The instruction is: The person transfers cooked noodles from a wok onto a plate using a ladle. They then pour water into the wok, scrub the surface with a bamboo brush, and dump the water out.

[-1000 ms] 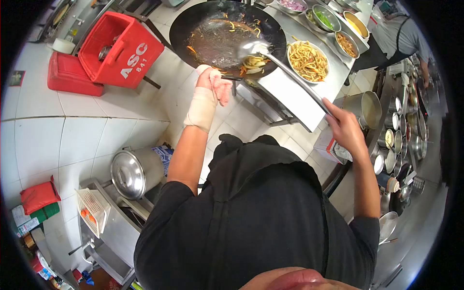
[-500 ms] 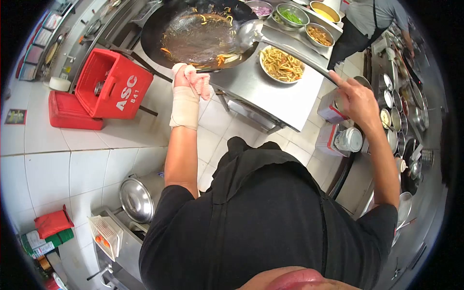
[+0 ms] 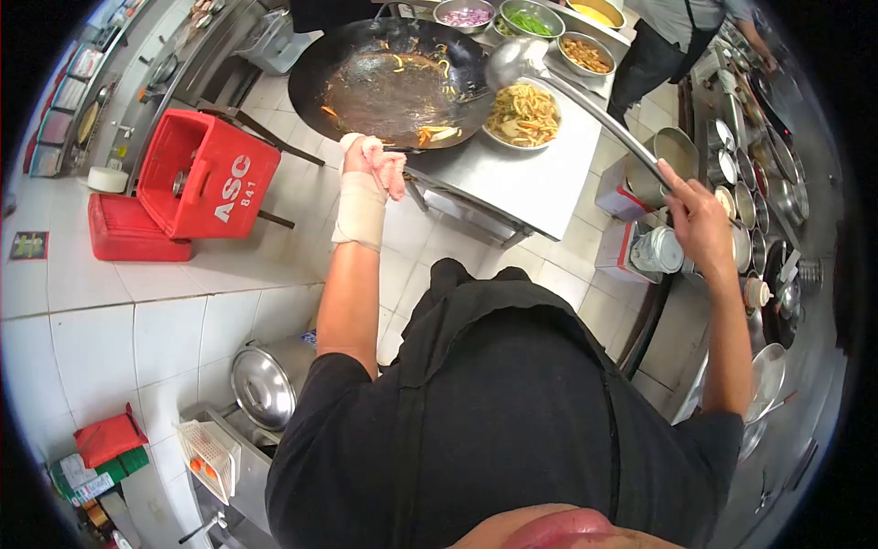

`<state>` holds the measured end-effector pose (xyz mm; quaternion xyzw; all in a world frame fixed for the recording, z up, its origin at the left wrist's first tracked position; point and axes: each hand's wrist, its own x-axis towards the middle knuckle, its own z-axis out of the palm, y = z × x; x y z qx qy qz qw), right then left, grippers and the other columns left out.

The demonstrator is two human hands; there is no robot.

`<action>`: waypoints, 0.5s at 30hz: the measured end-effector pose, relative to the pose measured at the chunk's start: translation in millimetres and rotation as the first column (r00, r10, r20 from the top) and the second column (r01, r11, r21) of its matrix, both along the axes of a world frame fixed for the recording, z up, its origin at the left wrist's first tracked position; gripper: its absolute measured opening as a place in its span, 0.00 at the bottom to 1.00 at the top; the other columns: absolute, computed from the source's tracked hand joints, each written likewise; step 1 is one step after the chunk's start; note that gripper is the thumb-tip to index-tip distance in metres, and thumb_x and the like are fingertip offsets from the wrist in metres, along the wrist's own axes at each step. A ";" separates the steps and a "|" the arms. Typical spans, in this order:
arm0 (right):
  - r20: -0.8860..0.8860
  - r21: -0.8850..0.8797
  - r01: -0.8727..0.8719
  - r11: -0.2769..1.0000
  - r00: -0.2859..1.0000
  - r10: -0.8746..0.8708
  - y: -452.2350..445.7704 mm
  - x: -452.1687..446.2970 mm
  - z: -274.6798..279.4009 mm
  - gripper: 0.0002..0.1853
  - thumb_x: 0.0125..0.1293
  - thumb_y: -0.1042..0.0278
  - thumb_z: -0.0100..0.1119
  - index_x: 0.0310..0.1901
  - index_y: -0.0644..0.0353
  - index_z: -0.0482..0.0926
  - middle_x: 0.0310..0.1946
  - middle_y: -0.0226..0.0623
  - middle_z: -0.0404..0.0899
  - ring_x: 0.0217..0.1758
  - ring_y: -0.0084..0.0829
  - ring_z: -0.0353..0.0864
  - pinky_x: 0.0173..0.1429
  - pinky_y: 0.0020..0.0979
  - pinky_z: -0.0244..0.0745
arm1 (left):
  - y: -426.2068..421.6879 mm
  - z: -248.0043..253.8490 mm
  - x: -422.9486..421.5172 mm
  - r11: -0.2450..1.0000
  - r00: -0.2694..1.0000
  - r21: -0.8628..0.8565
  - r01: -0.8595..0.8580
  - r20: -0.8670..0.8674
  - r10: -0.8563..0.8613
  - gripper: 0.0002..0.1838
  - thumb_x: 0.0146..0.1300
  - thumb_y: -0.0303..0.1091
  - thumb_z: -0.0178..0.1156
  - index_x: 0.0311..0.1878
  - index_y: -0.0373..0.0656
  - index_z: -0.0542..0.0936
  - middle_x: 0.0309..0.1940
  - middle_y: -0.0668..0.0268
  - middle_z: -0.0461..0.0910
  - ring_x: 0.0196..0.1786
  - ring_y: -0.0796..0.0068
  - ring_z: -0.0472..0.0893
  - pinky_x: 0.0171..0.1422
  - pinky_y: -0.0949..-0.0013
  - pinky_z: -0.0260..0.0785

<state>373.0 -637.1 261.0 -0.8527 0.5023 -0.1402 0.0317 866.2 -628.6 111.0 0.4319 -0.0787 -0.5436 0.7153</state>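
Observation:
My left hand point(image 3: 364, 163), wrapped at the wrist in a beige bandage, is closed on a pink cloth point(image 3: 388, 172) at the near rim of a dark wok point(image 3: 384, 87). A few noodle and vegetable scraps cling inside the wok. My right hand point(image 3: 700, 220) grips the long handle of a metal ladle point(image 3: 517, 62), index finger stretched along it. The ladle's bowl is over the far left edge of a white plate point(image 3: 541, 145) heaped with noodles point(image 3: 521, 114). This plate stands on a steel table point(image 3: 558, 188), just right of the wok.
Bowls of chopped purple onion point(image 3: 465, 16), green vegetable point(image 3: 529, 20) and brown pieces point(image 3: 585, 55) stand behind the plate. A red crate point(image 3: 215, 178) is at left. Another person in grey point(image 3: 663, 27) stands at the far right. A lidded pot point(image 3: 262, 386) sits lower left.
The ladle has moved right, from the wok's right rim to above the plate's edge. In view, the wok and my left hand sit slightly lower and further right; my right hand is lower.

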 end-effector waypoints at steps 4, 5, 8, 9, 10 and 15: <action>0.445 0.274 -0.185 0.944 0.895 0.046 -11.0 50.3 -56.3 0.24 0.64 0.74 0.59 0.62 0.51 0.76 0.42 0.53 0.83 0.37 0.37 0.85 0.45 0.35 0.77 | 4.6 -22.6 26.1 0.987 0.988 -0.103 0.119 -0.088 -0.129 0.10 0.62 0.38 0.54 0.26 0.50 0.69 0.22 0.62 0.73 0.23 0.54 0.78 0.25 0.54 0.75; 0.519 0.308 -0.245 0.919 0.853 0.054 -12.4 72.8 -67.8 0.23 0.64 0.74 0.58 0.62 0.52 0.76 0.48 0.54 0.82 0.45 0.37 0.85 0.50 0.34 0.77 | 1.8 -22.8 25.4 0.994 0.997 -0.085 0.074 -0.030 -0.076 0.10 0.61 0.38 0.54 0.26 0.50 0.69 0.23 0.61 0.75 0.23 0.54 0.79 0.26 0.54 0.76; 0.537 0.375 -0.362 0.853 0.835 0.118 -19.7 121.9 -79.5 0.24 0.64 0.70 0.59 0.63 0.52 0.75 0.52 0.50 0.81 0.54 0.43 0.82 0.59 0.34 0.72 | 2.9 -11.2 23.3 0.998 0.999 -0.064 0.023 0.050 -0.020 0.10 0.61 0.38 0.54 0.25 0.50 0.69 0.23 0.59 0.77 0.22 0.54 0.78 0.26 0.54 0.75; 0.513 0.379 -0.364 0.851 0.848 0.135 -20.7 122.9 -79.4 0.24 0.64 0.70 0.59 0.63 0.51 0.75 0.52 0.50 0.81 0.54 0.44 0.82 0.59 0.35 0.72 | 4.8 -7.2 24.9 0.998 0.998 -0.063 0.018 0.057 -0.015 0.10 0.61 0.38 0.54 0.24 0.51 0.69 0.23 0.58 0.77 0.22 0.55 0.78 0.25 0.54 0.74; 0.484 0.384 -0.367 0.847 0.861 0.153 -20.7 124.2 -79.1 0.24 0.64 0.71 0.59 0.63 0.50 0.75 0.52 0.50 0.80 0.54 0.44 0.82 0.59 0.35 0.73 | 7.3 -3.8 28.4 0.995 0.998 -0.085 0.046 0.038 -0.043 0.11 0.61 0.38 0.54 0.24 0.51 0.69 0.23 0.58 0.77 0.21 0.55 0.77 0.24 0.55 0.73; 0.287 0.356 -0.300 0.885 0.936 0.202 -23.1 75.1 -48.3 0.25 0.64 0.72 0.58 0.64 0.43 0.75 0.51 0.50 0.80 0.51 0.48 0.82 0.56 0.39 0.75 | 20.9 30.2 20.7 0.992 0.995 -0.094 0.085 0.052 -0.080 0.13 0.61 0.37 0.53 0.20 0.52 0.66 0.18 0.60 0.73 0.20 0.56 0.76 0.21 0.57 0.69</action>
